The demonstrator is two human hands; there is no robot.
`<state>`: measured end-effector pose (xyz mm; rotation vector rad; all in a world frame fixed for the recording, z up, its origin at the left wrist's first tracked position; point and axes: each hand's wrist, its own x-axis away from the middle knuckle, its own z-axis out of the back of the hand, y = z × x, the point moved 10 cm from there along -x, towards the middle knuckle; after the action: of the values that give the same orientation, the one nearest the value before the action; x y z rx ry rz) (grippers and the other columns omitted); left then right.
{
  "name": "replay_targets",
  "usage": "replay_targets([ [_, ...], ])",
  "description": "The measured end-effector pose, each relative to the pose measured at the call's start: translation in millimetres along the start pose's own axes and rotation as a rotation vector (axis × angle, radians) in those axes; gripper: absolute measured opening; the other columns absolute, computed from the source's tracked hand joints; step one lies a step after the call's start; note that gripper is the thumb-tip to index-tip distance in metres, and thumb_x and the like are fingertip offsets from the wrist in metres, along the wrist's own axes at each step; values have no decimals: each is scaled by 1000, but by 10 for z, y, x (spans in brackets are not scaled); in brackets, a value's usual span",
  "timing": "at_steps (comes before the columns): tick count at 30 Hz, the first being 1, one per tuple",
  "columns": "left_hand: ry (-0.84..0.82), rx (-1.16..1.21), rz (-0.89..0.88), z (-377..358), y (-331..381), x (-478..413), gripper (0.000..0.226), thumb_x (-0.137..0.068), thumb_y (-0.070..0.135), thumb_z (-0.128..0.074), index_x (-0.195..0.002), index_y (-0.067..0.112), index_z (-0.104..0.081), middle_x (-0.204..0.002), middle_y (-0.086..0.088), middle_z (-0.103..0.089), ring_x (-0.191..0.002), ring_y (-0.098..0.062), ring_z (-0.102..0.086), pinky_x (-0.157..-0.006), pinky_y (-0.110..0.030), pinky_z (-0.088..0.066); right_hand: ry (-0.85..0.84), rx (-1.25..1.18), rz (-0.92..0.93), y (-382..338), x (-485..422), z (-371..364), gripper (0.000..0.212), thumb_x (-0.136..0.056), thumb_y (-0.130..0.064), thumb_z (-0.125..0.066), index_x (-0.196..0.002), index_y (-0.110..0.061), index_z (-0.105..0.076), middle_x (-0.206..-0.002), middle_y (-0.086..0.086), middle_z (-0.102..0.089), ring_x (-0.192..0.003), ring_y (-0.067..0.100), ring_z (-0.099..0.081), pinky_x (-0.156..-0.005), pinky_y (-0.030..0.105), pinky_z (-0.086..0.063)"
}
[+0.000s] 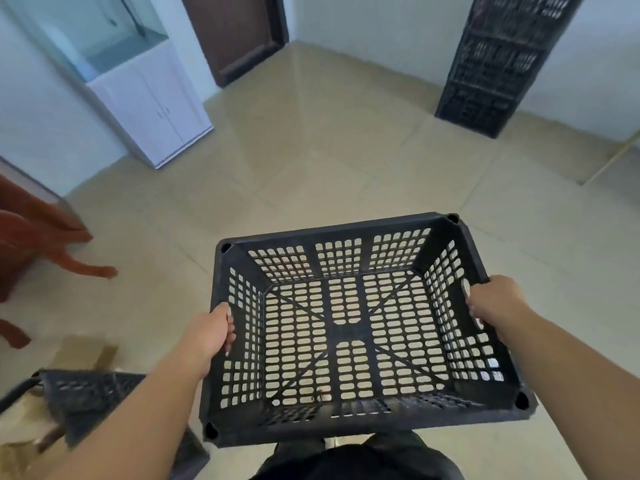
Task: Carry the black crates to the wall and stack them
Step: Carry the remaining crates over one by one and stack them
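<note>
a: which step is this?

b: the carry, i'd say. an empty black crate [360,327] is held out in front of the body, clear of the tiled floor [311,161], open side up and roughly level.

a: and where is it headed?

b: most likely the stack of black crates [498,64] standing against the white wall [381,39] at the far right, well apart from the carried one. another black crate [86,396] sits low at the left, beside some cardboard [83,351], probably waiting its turn.

a: how are the hands?

b: the left hand [211,336] is curled over the left side wall, fingers hooked in through the handle slot. the right hand [491,303] is wrapped the same way on the right wall, fingers through its slot. both closed on the crate, one to a side.

a: what does the next move ask for?

b: walking across the open floor, then lifting high enough to clear the stack's top, which is out of frame, and lining up the corners before lowering.
</note>
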<state>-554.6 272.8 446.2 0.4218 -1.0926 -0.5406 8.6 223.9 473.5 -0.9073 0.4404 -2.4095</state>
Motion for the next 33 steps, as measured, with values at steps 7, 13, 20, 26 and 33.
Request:
replay_targets([
  [7,-128,-206,-211,-785,1684,-449,42,-104,40,-47,-92,4,-65,-80,-10,-62,-72,-24,-59,-70,-43,-52,129,-265,-161,11,-416,555,5,-83,-8,-57,-79,-8,-60,-90,25,-67,-77,33,-63,-83,58,-59],
  [13,-232,-291,-323,-1740,2933,-653,40,-105,37,-46,-88,4,-62,-77,-10,-57,-66,-23,-54,-77,-49,-57,214,-349,-253,-82,-993,1059,14,-82,-7,-58,-91,2,-63,-93,28,-71,-87,44,-72,-78,60,-60],
  [20,-255,-375,-425,-2679,4263,-586,39,-105,33,-43,-79,5,-54,-73,-12,-54,-60,-22,-50,-67,-38,-50,251,-375,-240,-541,-1988,1672,6,-86,-3,-61,-80,-5,-59,-103,30,-69,-80,35,-66,-84,50,-60],
  [26,-263,-358,-469,-3241,5232,-727,39,-106,31,-42,-82,4,-55,-74,-12,-55,-58,-21,-50,-63,-35,-49,252,-354,-272,-1136,-2739,2197,14,-82,-4,-55,-91,5,-62,-93,26,-71,-83,42,-72,-75,64,-59],
  [33,-292,-380,-510,-3836,6396,-1324,44,-109,35,-40,-82,4,-56,-75,-12,-56,-60,-20,-50,-60,-27,-42,297,-337,-263,-2137,-3546,2527,12,-87,-1,-51,-91,5,-62,-90,26,-70,-82,42,-71,-77,55,-60],
])
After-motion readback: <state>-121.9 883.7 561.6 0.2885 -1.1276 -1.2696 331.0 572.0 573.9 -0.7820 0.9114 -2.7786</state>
